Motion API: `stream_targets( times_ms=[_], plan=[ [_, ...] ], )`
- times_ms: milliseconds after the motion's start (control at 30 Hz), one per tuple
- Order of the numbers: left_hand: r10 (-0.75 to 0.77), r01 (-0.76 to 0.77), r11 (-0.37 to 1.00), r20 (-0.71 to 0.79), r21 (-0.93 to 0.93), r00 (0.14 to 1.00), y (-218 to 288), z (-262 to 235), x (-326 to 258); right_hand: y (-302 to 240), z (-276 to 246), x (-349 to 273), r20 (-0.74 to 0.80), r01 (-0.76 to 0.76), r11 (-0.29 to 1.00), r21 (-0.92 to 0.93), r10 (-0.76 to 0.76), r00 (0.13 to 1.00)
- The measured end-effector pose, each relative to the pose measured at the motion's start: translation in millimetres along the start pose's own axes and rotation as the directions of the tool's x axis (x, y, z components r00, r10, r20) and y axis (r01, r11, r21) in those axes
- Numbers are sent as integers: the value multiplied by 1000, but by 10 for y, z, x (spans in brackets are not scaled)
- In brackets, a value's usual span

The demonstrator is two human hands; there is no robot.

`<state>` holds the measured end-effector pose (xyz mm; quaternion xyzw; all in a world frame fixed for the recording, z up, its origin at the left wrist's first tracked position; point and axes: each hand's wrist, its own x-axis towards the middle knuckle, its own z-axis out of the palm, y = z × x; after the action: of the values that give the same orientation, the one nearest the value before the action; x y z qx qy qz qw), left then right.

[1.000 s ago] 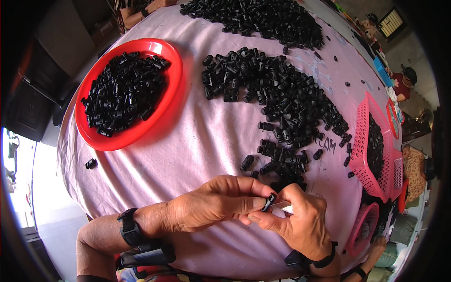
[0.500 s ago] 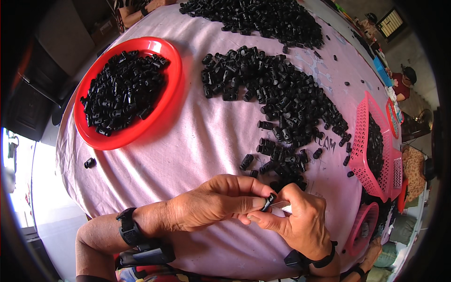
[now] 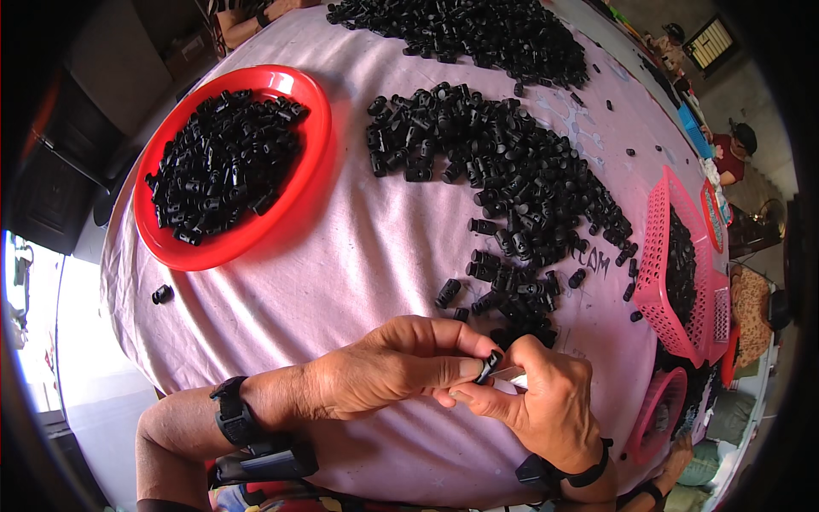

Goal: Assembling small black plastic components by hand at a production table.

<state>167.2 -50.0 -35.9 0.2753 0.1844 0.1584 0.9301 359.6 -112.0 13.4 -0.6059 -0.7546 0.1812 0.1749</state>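
Note:
My left hand (image 3: 375, 375) pinches a black plastic cord lock (image 3: 489, 366) between thumb and forefinger, low in the middle of the view. Close against it, my right hand (image 3: 550, 405) is closed on a thin, pale, blade-like piece (image 3: 517, 381). Its tip points at the cord lock; my fingers hide most of it, so its exact kind is unclear. Just beyond my hands spreads a heap of loose black cord locks (image 3: 529, 179). To the left, a round red plate (image 3: 317, 162) holds a pile of the same cord locks.
A pink cloth (image 3: 341, 264) covers the table. A second black heap (image 3: 478, 34) lies at the far side. On the right stand a pink mesh basket (image 3: 655, 282) and a round pink basket (image 3: 640, 435). One cord lock (image 3: 162, 294) lies alone at left. Other people's arms show at the edges.
The pale piece in my right hand has shifted slightly against the cord lock. Otherwise my hands stay in nearly the same place.

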Motion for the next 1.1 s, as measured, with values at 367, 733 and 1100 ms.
stream_targets(
  times_ms=[367, 733, 1100],
  plan=[
    [-7, 7, 1000, -9, 3, 1000, 9, 9, -10, 23, 18, 14, -84, 56, 998, 21, -54, 995],
    [-18, 17, 999, -13, -44, 1000, 37, 51, -11, 27, 33, -7, -52, 35, 999, 26, -34, 998],
    [-49, 47, 996, -18, -81, 999, 48, -1, -27, 73, 3, -5, -101, 120, 887, 446, -84, 991]
  ],
)
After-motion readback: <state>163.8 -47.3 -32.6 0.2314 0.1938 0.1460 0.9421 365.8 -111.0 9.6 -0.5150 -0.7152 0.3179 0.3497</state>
